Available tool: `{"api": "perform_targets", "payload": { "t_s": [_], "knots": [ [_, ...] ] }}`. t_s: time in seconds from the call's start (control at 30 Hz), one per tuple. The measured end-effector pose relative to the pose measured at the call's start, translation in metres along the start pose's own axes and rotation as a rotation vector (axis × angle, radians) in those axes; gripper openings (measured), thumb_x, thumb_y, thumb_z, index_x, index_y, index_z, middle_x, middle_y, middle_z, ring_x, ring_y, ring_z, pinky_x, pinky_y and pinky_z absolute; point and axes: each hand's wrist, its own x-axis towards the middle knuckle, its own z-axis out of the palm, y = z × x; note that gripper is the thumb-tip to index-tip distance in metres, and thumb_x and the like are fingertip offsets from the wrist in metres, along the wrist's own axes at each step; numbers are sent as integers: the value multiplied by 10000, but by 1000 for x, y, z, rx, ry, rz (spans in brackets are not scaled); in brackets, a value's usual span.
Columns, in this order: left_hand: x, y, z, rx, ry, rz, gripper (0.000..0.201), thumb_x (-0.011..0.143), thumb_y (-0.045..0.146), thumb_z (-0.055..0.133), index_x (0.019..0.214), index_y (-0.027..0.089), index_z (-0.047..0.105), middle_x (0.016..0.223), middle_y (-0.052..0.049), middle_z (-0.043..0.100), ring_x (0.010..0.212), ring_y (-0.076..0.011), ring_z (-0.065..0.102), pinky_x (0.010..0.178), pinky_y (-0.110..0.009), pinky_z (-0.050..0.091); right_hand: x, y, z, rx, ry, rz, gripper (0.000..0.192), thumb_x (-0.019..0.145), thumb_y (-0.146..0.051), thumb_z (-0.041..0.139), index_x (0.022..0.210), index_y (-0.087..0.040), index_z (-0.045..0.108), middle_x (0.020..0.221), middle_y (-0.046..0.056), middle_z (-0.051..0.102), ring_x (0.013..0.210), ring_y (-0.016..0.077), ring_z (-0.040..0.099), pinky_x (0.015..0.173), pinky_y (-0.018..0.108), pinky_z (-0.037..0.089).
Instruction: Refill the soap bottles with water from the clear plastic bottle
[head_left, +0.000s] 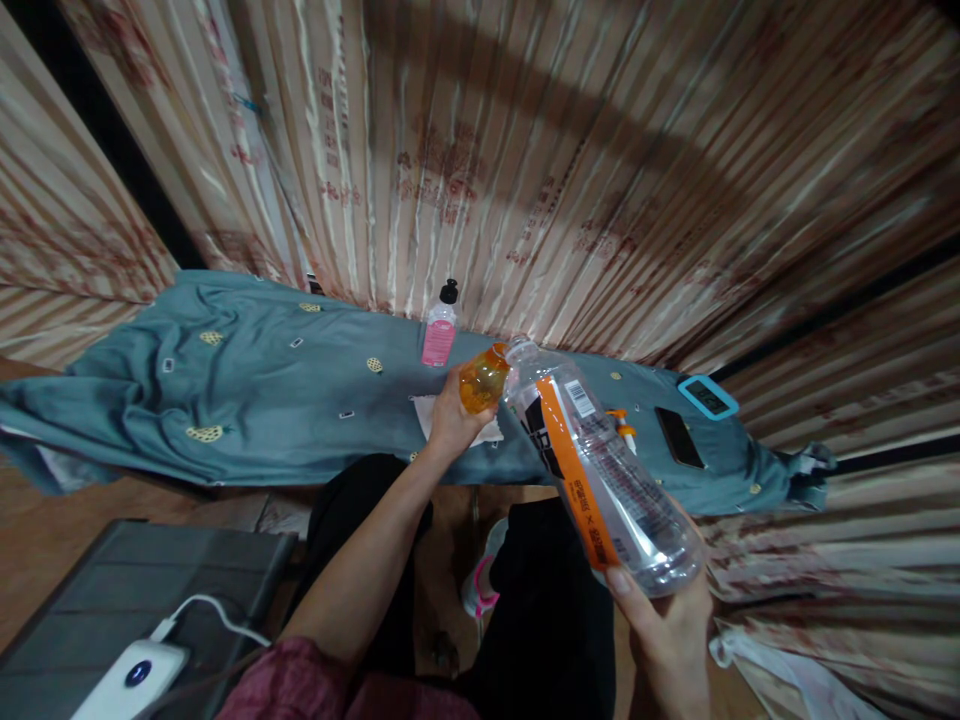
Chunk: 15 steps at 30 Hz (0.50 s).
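Above the teal cloth [247, 400], my left hand [450, 420] is wrapped around a small orange bottle [482, 380], while my right hand [671, 625] grips the base of a large clear bottle [600, 470] with an orange label, tilted so its mouth touches the small one. Beyond my left hand stands a pink bottle [439, 330]; a white tissue [431, 415] lies under it. Beyond my right lie a phone [679, 437] and a blue-edged device [707, 397].

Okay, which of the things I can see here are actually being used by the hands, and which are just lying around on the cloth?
In use:
left hand holding small orange bottle
right hand tilting large clear bottle toward it
white tissue beneath

Lying about:
pink-labelled bottle
black phone
blue-framed device
power bank
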Motion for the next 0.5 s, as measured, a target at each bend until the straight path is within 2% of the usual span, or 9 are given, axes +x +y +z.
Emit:
{"api": "perform_targets", "payload": {
  "t_s": [0.13,0.33,0.5],
  "knots": [
    [0,0,0,20,6,-1,626,660,236,789,1230,198,533,1155,-84,715,1039,-266,715,939,-431,581,-1,-1,-1,-6,-10,0,936,675,-565,813,1441,-144,480,1393,192,563,1254,389,552,1056,576,393],
    [0,-2,1,1,2,-7,653,656,236,798,1247,200,522,1161,-83,714,1045,-266,717,940,-430,583,1,-2,1,-61,25,-70,913,668,-604,793,1396,-121,528,1326,197,622,1170,367,621,970,518,475],
    [0,-4,2,-4,9,-16,672,647,235,804,1255,205,520,1171,-85,711,1049,-270,715,954,-441,577,1,1,2,-27,14,-36,915,659,-585,805,1405,-137,520,1362,190,601,1210,371,602,1011,526,452]
  ]
}}
